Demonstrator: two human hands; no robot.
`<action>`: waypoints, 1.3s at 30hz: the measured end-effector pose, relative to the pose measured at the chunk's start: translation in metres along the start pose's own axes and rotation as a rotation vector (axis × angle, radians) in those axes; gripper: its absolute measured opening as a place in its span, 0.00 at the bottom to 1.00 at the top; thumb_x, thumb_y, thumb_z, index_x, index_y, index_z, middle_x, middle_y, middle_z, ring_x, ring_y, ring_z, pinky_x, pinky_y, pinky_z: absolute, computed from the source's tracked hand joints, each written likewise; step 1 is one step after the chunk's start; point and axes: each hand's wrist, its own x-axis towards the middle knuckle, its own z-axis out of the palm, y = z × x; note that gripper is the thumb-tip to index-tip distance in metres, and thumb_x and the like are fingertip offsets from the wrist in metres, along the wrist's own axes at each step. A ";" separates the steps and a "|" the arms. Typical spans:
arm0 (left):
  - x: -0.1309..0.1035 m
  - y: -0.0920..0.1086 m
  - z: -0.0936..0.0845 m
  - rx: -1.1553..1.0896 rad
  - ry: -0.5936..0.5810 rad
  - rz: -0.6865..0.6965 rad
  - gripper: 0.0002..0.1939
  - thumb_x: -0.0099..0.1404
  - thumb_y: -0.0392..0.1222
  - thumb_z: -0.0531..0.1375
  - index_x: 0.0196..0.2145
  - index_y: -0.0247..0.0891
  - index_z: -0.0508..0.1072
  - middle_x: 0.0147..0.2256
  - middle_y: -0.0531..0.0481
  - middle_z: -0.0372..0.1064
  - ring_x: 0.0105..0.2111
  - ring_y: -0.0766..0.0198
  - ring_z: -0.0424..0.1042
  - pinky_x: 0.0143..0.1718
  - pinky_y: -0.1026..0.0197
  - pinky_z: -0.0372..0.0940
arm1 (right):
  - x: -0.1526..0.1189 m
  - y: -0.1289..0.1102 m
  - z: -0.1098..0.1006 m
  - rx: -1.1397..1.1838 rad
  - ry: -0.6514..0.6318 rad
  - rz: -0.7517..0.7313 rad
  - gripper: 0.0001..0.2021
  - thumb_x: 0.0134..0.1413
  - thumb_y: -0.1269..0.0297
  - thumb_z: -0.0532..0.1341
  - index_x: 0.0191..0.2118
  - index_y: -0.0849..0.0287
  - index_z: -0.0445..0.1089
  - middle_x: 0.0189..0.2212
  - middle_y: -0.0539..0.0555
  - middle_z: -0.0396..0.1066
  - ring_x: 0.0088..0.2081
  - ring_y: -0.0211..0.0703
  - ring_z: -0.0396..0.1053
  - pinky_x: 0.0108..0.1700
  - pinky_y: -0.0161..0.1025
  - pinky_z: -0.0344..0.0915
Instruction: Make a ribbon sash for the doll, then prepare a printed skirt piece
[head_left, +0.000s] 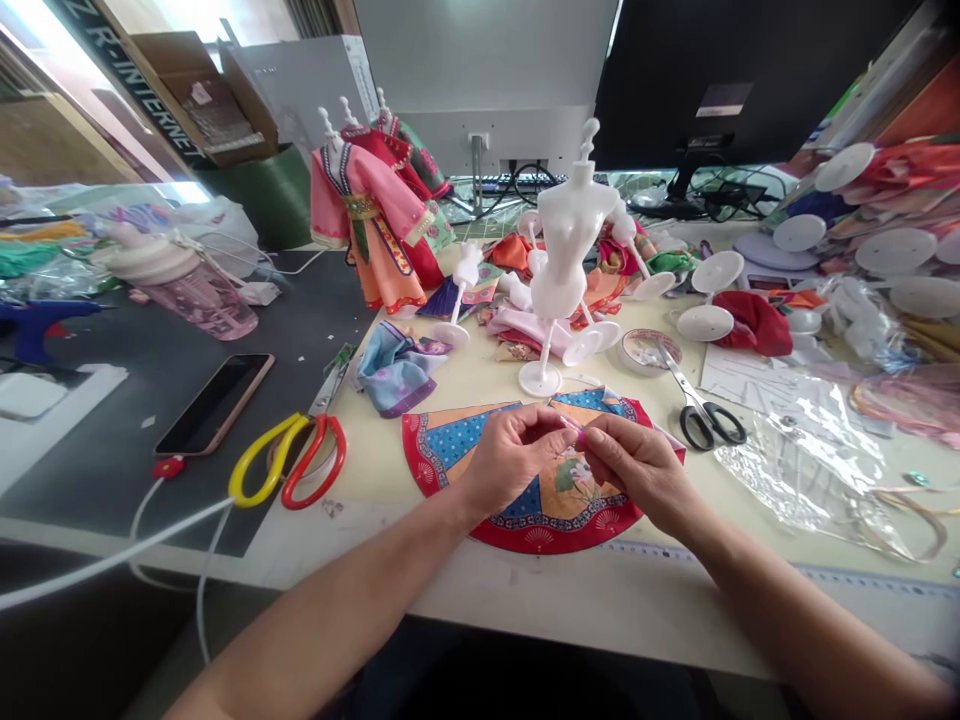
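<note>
Both hands meet over a half-round patterned cloth (540,540) with a red border and blue and orange panels, lying flat on the table. Between the fingertips is a small pinkish piece, too small to name. My left hand (517,450) is closed, its thumb and fingers pinched at that piece. My right hand (634,460) pinches the same spot from the right. Just behind the hands stands a bare white doll mannequin (574,240) on a round base. The cloth's top middle is partly hidden by the fingers.
Scissors with yellow and red handles (315,480) and a phone (217,405) lie left. Black-handled scissors (705,415) rest against a round tin (651,350) at right, near clear plastic bags (802,470). Dressed mannequins (367,210) and fabric scraps stand behind. A ruler (847,580) lies along the front.
</note>
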 end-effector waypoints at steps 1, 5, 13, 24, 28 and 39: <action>0.000 0.000 0.000 -0.013 0.023 -0.005 0.07 0.59 0.41 0.62 0.31 0.34 0.73 0.31 0.49 0.71 0.31 0.68 0.68 0.35 0.65 0.65 | 0.000 0.001 0.001 -0.012 0.000 -0.007 0.14 0.57 0.52 0.57 0.31 0.59 0.66 0.21 0.47 0.61 0.23 0.32 0.59 0.23 0.32 0.56; -0.001 0.001 0.004 -0.049 0.165 -0.033 0.10 0.57 0.44 0.64 0.30 0.34 0.72 0.27 0.51 0.69 0.27 0.70 0.66 0.31 0.66 0.64 | -0.001 0.002 0.006 0.023 0.093 -0.074 0.12 0.52 0.56 0.63 0.37 0.57 0.65 0.25 0.47 0.64 0.26 0.34 0.63 0.25 0.33 0.60; -0.032 0.009 -0.008 0.733 -0.139 0.198 0.17 0.64 0.50 0.56 0.46 0.37 0.71 0.43 0.42 0.72 0.45 0.55 0.69 0.49 0.51 0.64 | -0.004 -0.003 -0.004 0.150 0.413 -0.153 0.05 0.55 0.63 0.61 0.33 0.53 0.62 0.16 0.44 0.61 0.17 0.33 0.57 0.17 0.33 0.53; -0.061 0.018 -0.035 1.199 -0.415 0.088 0.32 0.65 0.60 0.48 0.61 0.40 0.57 0.64 0.39 0.47 0.65 0.47 0.43 0.62 0.40 0.43 | -0.007 -0.003 -0.004 0.060 0.245 -0.146 0.08 0.54 0.64 0.61 0.40 0.54 0.68 0.32 0.52 0.71 0.26 0.37 0.67 0.30 0.38 0.70; -0.029 0.022 -0.062 1.294 -0.105 0.126 0.21 0.70 0.43 0.45 0.56 0.34 0.62 0.59 0.37 0.58 0.61 0.52 0.55 0.60 0.46 0.53 | -0.006 -0.002 -0.004 0.003 0.249 -0.149 0.07 0.55 0.64 0.60 0.41 0.53 0.68 0.32 0.51 0.71 0.26 0.37 0.67 0.30 0.39 0.70; 0.013 0.000 -0.111 1.599 0.031 0.124 0.25 0.58 0.24 0.46 0.54 0.29 0.62 0.54 0.36 0.64 0.57 0.52 0.61 0.55 0.51 0.59 | -0.006 -0.006 -0.002 0.023 0.201 -0.174 0.07 0.55 0.65 0.60 0.41 0.52 0.67 0.31 0.52 0.70 0.26 0.38 0.67 0.28 0.38 0.69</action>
